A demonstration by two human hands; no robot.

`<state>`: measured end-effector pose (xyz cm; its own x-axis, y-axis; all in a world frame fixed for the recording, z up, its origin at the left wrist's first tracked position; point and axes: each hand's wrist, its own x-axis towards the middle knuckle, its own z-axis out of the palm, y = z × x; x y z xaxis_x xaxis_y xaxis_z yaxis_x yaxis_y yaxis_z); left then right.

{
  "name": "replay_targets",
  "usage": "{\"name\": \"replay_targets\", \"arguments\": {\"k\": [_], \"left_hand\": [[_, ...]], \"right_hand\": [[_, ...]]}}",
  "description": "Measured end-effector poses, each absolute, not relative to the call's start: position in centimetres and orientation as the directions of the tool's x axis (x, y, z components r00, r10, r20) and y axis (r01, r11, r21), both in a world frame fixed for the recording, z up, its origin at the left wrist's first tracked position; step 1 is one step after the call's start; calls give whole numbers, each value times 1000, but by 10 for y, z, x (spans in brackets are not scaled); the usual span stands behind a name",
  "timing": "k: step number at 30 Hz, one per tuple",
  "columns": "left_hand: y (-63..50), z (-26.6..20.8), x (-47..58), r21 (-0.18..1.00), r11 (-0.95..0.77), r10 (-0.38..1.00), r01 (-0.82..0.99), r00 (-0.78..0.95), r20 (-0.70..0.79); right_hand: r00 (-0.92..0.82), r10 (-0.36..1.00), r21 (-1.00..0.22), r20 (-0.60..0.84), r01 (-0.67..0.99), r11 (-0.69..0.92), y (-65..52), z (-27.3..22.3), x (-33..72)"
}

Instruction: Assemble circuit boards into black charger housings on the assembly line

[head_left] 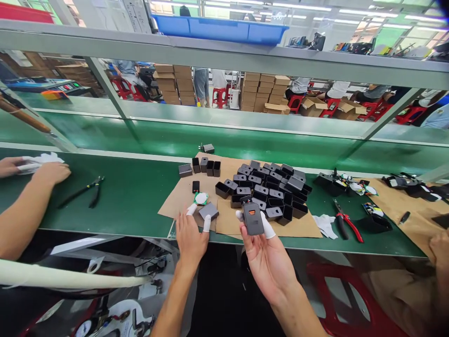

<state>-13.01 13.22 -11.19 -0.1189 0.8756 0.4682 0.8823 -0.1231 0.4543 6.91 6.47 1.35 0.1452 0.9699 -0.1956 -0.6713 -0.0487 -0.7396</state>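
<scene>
My right hand (268, 262), with white finger cots on, holds up a dark grey charger (253, 218) with an orange USB port. My left hand (191, 236) rests at the table's front edge with its fingers apart. Its cotted thumb is by a grey charger housing (208, 211); whether it touches is hard to tell. Just beyond that index fingertip is a green circuit board (201, 199) with a white round part. A small black piece (195, 186) lies behind the board. Many open black housings (261, 189) cluster on brown cardboard (228, 224) beyond my right hand.
Several housings (204, 164) stand at the back left, near another charger (208, 148). Black-handled pliers (82, 192) lie left, by a co-worker's hands (49, 171). Red-handled pliers (345, 222) and a white tissue (325, 225) lie right. A metal shelf beam (224, 56) crosses above.
</scene>
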Motion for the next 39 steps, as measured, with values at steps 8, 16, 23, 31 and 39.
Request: {"name": "replay_targets", "arguments": {"k": [8, 16, 23, 31, 39], "left_hand": [[181, -92, -185, 440, -134, 940, 888, -26, 340], [147, -104, -175, 315, -108, 951, 943, 5, 309], [129, -115, -174, 234, -118, 927, 965, 22, 375], [131, -114, -171, 265, -112, 918, 958, -2, 396], [129, -111, -170, 220, -126, 912, 967, 26, 409]], "right_hand": [[359, 751, -825, 555, 353, 441, 95, -43, 69], [156, 624, -568, 766, 619, 543, 94, -46, 61], [32, 700, -479, 714, 751, 454, 103, -99, 67], [26, 708, -517, 706, 702, 490, 98, -84, 66], [-7, 738, -485, 675, 750, 450, 94, -89, 66]]}}
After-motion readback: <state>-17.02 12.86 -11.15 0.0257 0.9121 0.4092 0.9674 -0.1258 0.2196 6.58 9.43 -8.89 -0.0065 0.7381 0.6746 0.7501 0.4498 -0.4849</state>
